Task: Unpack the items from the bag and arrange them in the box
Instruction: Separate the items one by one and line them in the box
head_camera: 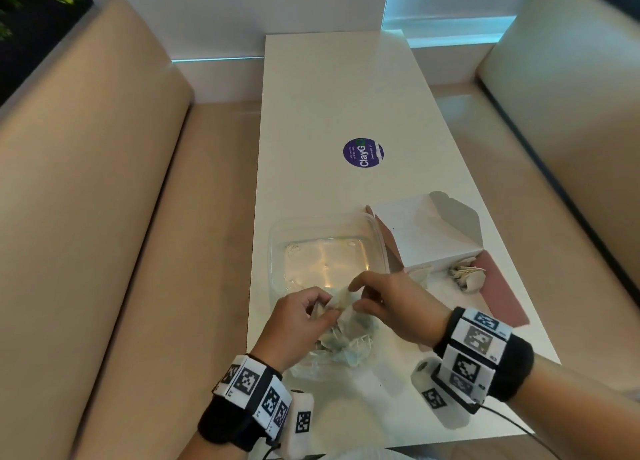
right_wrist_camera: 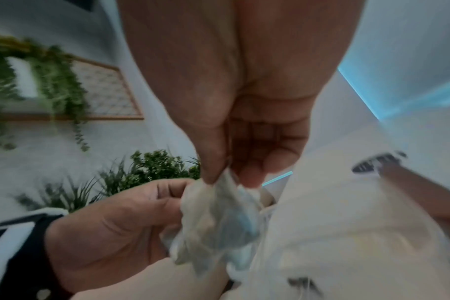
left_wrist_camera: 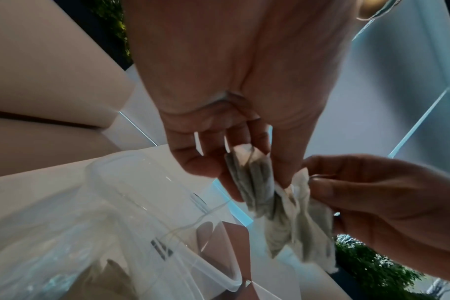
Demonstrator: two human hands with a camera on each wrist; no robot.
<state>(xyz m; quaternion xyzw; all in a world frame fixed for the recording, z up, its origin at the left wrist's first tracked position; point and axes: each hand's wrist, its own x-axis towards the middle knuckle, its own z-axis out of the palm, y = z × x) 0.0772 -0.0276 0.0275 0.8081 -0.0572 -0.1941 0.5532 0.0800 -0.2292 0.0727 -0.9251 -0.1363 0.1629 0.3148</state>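
A clump of pale tea bags (head_camera: 341, 304) hangs between both hands over the table's near end. My left hand (head_camera: 298, 317) pinches one bundle of the tea bags (left_wrist_camera: 254, 178), thumb against fingers. My right hand (head_camera: 388, 304) pinches the other side of the clump (right_wrist_camera: 219, 213) with thumb and fingertips. Under the hands lies a crumpled clear plastic bag (head_camera: 329, 359) with more tea bags in it. Just beyond stands a clear plastic box (head_camera: 277, 252), open; I see nothing inside but a few crumbs.
An open white carton (head_camera: 422, 231) with a pink lining stands right of the clear box, and loose tea bags (head_camera: 467, 276) lie against its near side. A purple round sticker (head_camera: 363, 152) marks the white table (head_camera: 329, 96). Beige bench seats (head_camera: 104, 217) flank the table.
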